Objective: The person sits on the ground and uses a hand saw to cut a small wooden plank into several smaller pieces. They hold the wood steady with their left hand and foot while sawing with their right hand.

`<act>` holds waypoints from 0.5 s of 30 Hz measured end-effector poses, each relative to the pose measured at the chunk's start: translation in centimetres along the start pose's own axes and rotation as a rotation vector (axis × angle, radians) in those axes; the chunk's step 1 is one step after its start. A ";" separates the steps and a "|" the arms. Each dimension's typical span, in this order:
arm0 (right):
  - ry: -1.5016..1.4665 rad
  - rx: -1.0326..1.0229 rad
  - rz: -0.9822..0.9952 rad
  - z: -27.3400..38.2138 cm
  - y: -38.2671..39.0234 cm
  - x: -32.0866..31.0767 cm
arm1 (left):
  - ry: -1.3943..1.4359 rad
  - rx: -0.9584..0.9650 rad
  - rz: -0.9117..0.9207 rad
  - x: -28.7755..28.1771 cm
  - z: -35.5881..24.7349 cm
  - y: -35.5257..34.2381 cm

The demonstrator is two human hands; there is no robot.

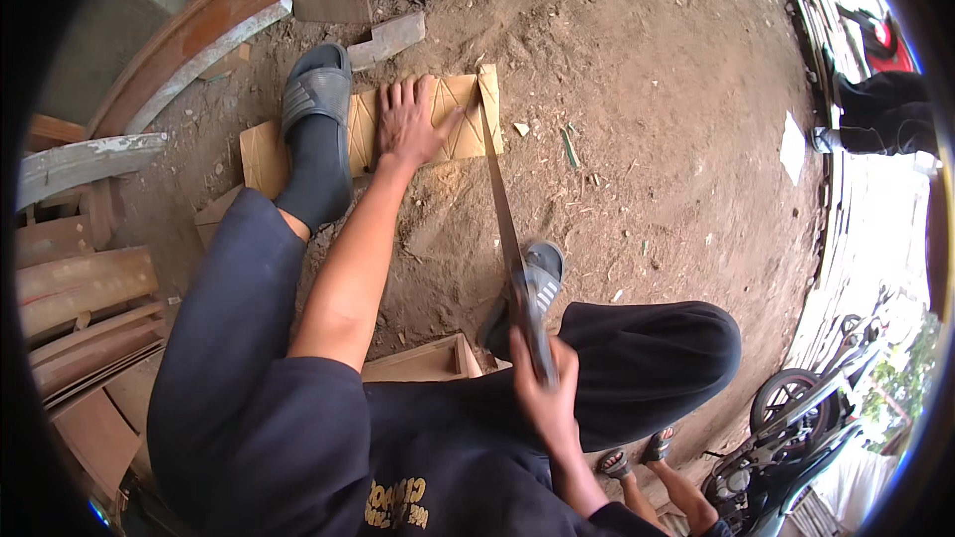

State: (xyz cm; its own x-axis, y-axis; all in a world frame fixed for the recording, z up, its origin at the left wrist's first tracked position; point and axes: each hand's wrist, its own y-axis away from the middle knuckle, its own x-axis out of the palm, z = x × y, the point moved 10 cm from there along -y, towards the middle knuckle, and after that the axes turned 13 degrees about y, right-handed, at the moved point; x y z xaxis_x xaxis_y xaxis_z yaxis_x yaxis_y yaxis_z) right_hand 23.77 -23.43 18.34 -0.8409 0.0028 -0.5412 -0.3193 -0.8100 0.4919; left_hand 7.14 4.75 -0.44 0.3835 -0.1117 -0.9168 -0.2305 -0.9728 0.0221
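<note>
A light wooden board with diagonal lines marked across it lies raised off the dirt ground. My left hand presses flat on the board, fingers spread. My left foot, in a dark sock and slide sandal, stands on the board beside that hand. In my right hand is the handle of a handsaw, fingers wrapped round it. The saw's blade runs away from me, and its far end meets the board near the right end, where a narrow strip shows beyond it.
A wooden frame and stacked boards line the left side. Wooden blocks sit beyond the board. A wooden box is near my body. Scraps dot the dirt. Motorcycles and other people's legs are at the right.
</note>
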 end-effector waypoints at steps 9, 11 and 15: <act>-0.051 -0.033 -0.024 1.5 -8.8 3.5 | 0.011 -0.030 0.012 -0.3 0.5 -0.7; 0.006 -0.032 0.001 0.4 -4.0 0.9 | 0.011 -0.023 0.004 -0.7 -0.1 -0.6; -0.050 0.033 0.041 -0.9 -2.5 -0.7 | -0.016 -0.023 0.041 -0.2 -0.2 -0.9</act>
State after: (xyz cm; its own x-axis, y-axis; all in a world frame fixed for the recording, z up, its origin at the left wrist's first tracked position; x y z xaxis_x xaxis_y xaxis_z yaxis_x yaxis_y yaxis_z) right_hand 25.56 -21.89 16.89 -0.8743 0.0000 -0.4855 -0.2975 -0.7903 0.5357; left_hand 7.48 5.56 -0.19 0.3596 -0.1486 -0.9212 -0.2251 -0.9719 0.0689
